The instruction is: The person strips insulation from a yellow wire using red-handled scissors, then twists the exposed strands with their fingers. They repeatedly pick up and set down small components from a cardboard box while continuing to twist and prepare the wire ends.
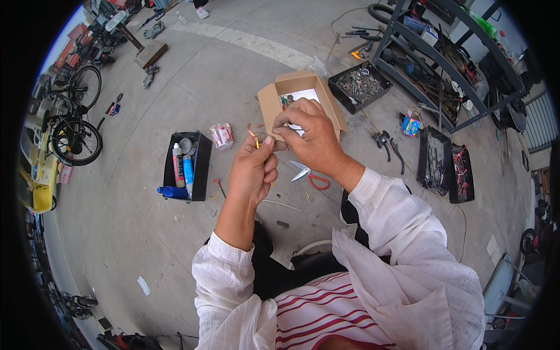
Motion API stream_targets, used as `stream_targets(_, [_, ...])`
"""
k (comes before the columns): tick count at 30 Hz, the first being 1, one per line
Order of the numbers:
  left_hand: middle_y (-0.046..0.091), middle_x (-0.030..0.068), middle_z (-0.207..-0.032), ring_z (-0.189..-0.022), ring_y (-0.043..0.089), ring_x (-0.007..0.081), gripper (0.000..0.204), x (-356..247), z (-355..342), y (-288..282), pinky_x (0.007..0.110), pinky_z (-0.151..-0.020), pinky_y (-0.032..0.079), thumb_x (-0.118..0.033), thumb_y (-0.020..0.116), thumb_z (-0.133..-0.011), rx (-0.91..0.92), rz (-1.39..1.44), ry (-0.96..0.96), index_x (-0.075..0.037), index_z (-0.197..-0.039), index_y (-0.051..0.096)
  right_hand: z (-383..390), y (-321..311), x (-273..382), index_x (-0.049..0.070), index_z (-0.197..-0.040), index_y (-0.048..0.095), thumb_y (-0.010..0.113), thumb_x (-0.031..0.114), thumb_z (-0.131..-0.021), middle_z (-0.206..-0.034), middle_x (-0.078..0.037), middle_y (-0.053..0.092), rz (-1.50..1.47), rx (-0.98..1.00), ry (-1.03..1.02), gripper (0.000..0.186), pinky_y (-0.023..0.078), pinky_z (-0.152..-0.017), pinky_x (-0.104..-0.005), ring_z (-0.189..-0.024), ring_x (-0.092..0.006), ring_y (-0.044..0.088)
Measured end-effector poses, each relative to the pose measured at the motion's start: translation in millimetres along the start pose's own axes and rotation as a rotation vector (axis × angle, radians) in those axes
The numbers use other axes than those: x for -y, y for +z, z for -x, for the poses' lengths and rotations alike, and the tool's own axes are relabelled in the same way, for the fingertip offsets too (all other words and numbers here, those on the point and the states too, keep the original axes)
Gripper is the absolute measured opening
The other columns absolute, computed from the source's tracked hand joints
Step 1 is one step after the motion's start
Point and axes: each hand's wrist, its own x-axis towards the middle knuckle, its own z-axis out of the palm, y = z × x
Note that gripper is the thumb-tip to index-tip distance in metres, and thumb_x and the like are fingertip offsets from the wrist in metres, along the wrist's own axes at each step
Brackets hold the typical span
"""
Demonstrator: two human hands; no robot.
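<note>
Yellow wire (257,143) with a copper-coloured end is pinched upright between the thumb and fingers of the left hand (251,170), held above the floor (169,245) and, in this view, just left of the open cardboard box (269,106). The step in hand seems to be fine fingertip work on that end, and the next move calls for a steady left grip while the right does the precise part. The right hand (318,133) bends inward, palm down, its thumb and fingers drawn together beside the left fingertips, though I cannot tell whether they clamp anything.
</note>
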Motion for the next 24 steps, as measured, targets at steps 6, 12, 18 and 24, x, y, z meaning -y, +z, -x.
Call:
stream_targets(6, [0.046,-0.0030,-0.074,-0.053,0.033,0.0014,0.007,0,0,0,0.016,-0.039,0.022,-0.012,0.055,-0.093,0.002,-0.108,0.026,-0.008,-0.095,0.049,2,3,0,0.007,-0.085,0.064,0.067,0.010,-0.077,-0.085,-0.007,0.057,-0.011,-0.017,0.011,0.010,0.041,-0.077,-0.0371,-0.084,-0.0265,0.052])
stream_targets(12, [0.048,-0.0040,-0.069,-0.056,0.037,0.0036,0.010,2,0,-2,0.021,-0.047,0.032,-0.013,0.058,-0.091,-0.081,-0.457,0.161,-0.004,-0.090,0.055,1,-2,3,0.005,-0.083,0.066,0.070,0.009,-0.077,-0.091,-0.006,0.060,-0.384,-0.042,0.402,0.009,0.044,-0.076,-0.0314,-0.084,-0.0202,0.057])
stream_targets(18, [0.052,-0.0005,-0.072,-0.065,0.043,0.0065,0.011,15,-5,-4,0.025,-0.059,0.037,-0.011,0.057,-0.090,-0.113,-0.820,0.364,0.000,-0.089,0.055,-3,-9,-2,0.006,-0.091,0.064,0.070,0.014,-0.077,-0.088,-0.007,0.058,-0.091,-0.011,0.058,0.017,0.044,-0.079,-0.0355,-0.092,-0.0247,0.054])
stream_targets(24, [0.055,0.0039,-0.072,-0.067,0.048,0.0106,0.013,19,-8,-3,0.028,-0.062,0.041,-0.012,0.057,-0.089,-0.105,-0.819,0.366,0.002,-0.090,0.055,-2,-13,8,0.004,-0.088,0.060,0.062,0.006,-0.079,-0.087,-0.009,0.059,-0.044,0.035,-0.126,0.009,0.043,-0.079,-0.0378,-0.092,-0.0286,0.054])
